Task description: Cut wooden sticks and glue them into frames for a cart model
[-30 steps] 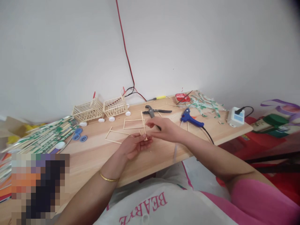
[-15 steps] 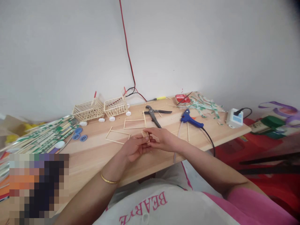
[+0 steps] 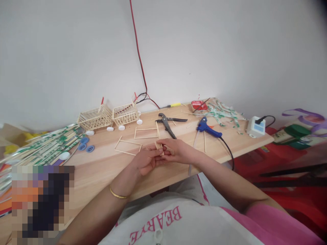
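My left hand (image 3: 147,159) and my right hand (image 3: 176,150) meet over the middle of the wooden table (image 3: 107,166). Together they pinch a small bundle of short wooden sticks (image 3: 159,147), held side by side and upright. Just beyond the hands lie two rectangular stick frames (image 3: 127,146) (image 3: 146,133), flat on the wood. A gold bangle sits on my left wrist.
Black pliers (image 3: 167,124) and a blue glue gun (image 3: 208,128) with its cord lie behind the hands. Two stick-built carts (image 3: 108,117) stand at the back by the wall. Blue and white caps (image 3: 87,144) and stick packets (image 3: 43,149) fill the left; a white plug adapter (image 3: 256,128) sits right.
My right hand came down from holding a single long stick upright and closed in against my left hand; both now grip the short stick bundle.
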Tool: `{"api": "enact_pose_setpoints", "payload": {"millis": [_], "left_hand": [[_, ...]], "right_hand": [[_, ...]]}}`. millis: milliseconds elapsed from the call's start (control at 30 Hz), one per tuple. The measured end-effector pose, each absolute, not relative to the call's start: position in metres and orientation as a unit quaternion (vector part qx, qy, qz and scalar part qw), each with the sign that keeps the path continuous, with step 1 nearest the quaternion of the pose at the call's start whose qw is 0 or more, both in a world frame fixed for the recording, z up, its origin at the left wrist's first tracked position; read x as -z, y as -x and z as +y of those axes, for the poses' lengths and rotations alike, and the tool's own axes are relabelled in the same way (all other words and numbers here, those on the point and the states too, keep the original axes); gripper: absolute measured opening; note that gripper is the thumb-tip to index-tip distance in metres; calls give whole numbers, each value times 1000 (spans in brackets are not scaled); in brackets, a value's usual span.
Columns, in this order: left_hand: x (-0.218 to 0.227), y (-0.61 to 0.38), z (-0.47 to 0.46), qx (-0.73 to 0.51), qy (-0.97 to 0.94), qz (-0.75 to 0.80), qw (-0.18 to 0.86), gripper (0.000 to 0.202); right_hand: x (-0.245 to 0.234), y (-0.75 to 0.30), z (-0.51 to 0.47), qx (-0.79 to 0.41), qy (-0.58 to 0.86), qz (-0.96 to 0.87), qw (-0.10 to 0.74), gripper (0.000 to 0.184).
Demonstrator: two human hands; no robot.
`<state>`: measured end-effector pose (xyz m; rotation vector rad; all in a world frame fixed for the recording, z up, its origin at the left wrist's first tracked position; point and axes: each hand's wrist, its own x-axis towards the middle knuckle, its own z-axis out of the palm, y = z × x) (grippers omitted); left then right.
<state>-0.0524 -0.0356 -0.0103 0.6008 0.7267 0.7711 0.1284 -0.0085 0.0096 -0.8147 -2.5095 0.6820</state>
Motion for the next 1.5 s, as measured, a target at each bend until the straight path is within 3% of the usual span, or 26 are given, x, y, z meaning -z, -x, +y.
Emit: {"api": "enact_pose_setpoints", "payload": {"millis": [367, 533, 667, 733, 1000, 1133, 1333, 1500], "left_hand": [[12, 50, -38, -360, -294, 344, 816, 21], [11, 47, -38, -394, -324, 353, 784, 27], [11, 47, -39, -382, -352, 384, 764, 29], [13, 46, -39, -375, -372, 397, 750, 30], [11, 45, -39, -352, -488, 439, 668, 23], [10, 46, -38, -329, -550, 449, 623, 23], [14, 46, -38, -321, -562, 437, 624, 23], [17, 45, -39, -324, -553, 433, 633, 27]], "right_hand": [[-4, -134, -10, -258, 282, -902, 201, 50], [-7, -138, -11, -345, 308, -841, 281, 67], [-11, -137, -11, -397, 367, -777, 323, 30], [-12, -134, -10, -427, 380, -760, 308, 22], [-8, -129, -10, -536, 374, -692, 305, 22], [-5, -128, -12, -536, 377, -690, 308, 24], [-3, -126, -14, -494, 378, -712, 327, 23], [1, -131, -13, -536, 356, -698, 316, 22]]}}
